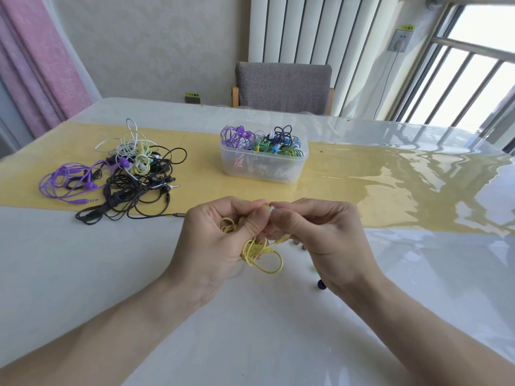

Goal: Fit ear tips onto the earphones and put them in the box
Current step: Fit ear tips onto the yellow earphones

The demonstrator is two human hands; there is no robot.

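Yellow earphones (257,250): a bundled cable is held in the curled fingers of the left hand (220,240), loops hanging below the palm.
Earbud end: pinched between both hands' fingertips, above the table (83,274).
Right hand (320,235): thumb and forefinger pressed on a small pale piece.
Box (263,160): clear, filled with coloured earphones, well beyond the hands.

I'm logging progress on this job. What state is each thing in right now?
yellow earphones: bundled, held above the table
left hand: grips the bundle
right hand: pinches at the earbud end
box: open, filled with earphones
loose earphone pile: tangled, on the table
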